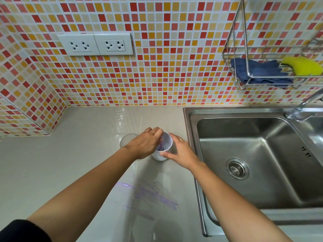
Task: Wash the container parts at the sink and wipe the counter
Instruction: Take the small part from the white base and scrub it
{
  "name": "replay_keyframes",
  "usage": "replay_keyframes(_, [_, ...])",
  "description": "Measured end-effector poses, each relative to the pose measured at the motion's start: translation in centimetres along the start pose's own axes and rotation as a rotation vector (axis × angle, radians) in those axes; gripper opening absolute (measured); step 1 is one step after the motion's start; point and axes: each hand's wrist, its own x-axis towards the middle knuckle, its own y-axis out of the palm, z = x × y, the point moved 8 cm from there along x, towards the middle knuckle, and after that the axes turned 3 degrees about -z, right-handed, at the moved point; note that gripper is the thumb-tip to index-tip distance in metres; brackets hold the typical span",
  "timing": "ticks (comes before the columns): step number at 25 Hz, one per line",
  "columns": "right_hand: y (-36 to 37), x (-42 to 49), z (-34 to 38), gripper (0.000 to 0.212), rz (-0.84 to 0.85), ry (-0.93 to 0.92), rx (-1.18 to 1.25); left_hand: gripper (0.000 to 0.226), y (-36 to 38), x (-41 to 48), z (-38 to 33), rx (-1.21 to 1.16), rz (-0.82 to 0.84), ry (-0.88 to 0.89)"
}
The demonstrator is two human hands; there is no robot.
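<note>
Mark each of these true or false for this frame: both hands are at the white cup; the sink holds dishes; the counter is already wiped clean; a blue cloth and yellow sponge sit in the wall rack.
1. Both hands are at the white cup. True: the left hand reaches into it and the right hand steadies its side.
2. The sink holds dishes. False: the visible basin is empty.
3. The counter is wiped clean. False: a purple smear remains.
4. A blue cloth and yellow sponge sit in the wall rack. True.
</note>
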Motion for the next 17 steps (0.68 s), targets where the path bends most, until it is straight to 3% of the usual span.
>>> replay_keyframes(6, [-0.1, 0.1, 0.2, 0.074, 0.005, -0.013, -0.026, 0.008, -0.7, 0.1, -0.1, -0.063, -0.012, -0.034])
replay_keyframes(10, [0.5, -0.2, -0.4, 0.107, 0.072, 0.064, -0.101, 0.015, -3.5, -0.9, 0.3, -0.096, -0.084, -0.101])
replay_keyframes(12, [-0.9, -0.7, 0.0, 0.115, 0.048, 0.069, -0.069, 0.013, -6.1, -1.2, 0.5, -0.158, -0.183, -0.167])
replay_keyframes(14, [-4.4, -1.6, 0.7, 0.105, -0.07, 0.025, -0.036, 0.017, -8.2, -1.1, 0.2, -0.338, -0.308, -0.247])
replay_keyframes(17, [-12.0, -3.7, 2.4, 0.073, -0.379, -0.105, -0.076, 0.016, -8.6, 0.0, -2.1, -0.817, -0.411, -0.312])
